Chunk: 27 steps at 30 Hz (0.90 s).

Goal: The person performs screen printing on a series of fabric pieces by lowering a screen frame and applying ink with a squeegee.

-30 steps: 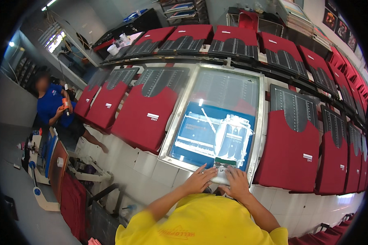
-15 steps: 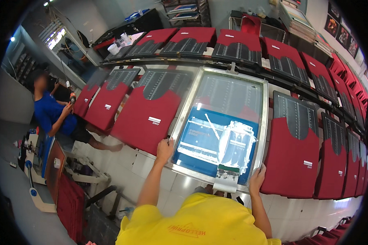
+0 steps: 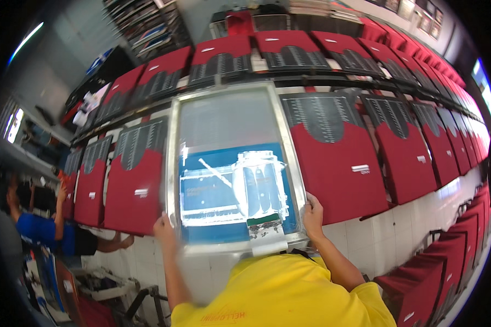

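Between my two hands hangs a printing screen (image 3: 232, 169), a metal-framed rectangle with its long axis running away from me toward the back of the bench and its short near edge by my chest. Its far half is grey mesh; its near half is blue, smeared with white ink, and a green-edged squeegee (image 3: 263, 221) lies across the mesh close to the near rail. My left hand (image 3: 165, 228) is clenched on the frame's left rail near the closest corner, and my right hand (image 3: 312, 210) is clasped around the right rail at about the same height. I cannot tell whether the frame rests on the bench or is lifted just off it.

Beneath and beside it runs a long printing table (image 3: 420, 210), faced with white tiles, that curves off to both sides. Red shirts lie in rows on it; one red shirt (image 3: 341, 155) with a grey printed panel sits just right of the frame, another red shirt (image 3: 136, 180) just left. A second row runs behind. At the far left a person in a blue top (image 3: 43, 229) raises an arm. Shelves of folded cloth (image 3: 147, 27) stand at the back.
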Motion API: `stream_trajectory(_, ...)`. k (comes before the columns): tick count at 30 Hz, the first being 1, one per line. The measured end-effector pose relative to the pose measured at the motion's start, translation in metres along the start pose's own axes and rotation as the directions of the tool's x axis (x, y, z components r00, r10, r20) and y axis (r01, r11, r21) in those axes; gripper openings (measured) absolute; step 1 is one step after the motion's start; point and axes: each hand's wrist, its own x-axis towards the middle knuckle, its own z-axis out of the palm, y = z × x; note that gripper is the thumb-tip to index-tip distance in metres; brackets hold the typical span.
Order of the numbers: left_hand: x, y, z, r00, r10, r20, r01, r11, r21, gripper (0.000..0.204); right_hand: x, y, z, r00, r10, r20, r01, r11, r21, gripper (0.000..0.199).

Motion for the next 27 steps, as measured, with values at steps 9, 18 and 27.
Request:
stream_trajectory(9, 0.006, -0.048, 0.031, 0.988, -0.095, 0.12, 0.113, 0.982, -0.153, 0.047, -0.012, 0.019, 0.012, 0.996, -0.064, -0.067, 0.063, 0.998, -0.014, 0.034)
stream_trajectory(18, 0.045, -0.106, 0.055, 0.978, 0.02, 0.206, 0.018, 0.983, -0.18, 0.04, -0.02, 0.003, 0.02, 0.988, -0.03, -0.155, 0.028, 1.0, -0.014, 0.034)
stream_trajectory(27, 0.059, -0.102, 0.055, 0.971, 0.014, 0.239, 0.009, 0.995, -0.096, 0.04, -0.016, -0.02, 0.023, 0.989, -0.035, -0.143, 0.032, 0.999, -0.018, 0.033)
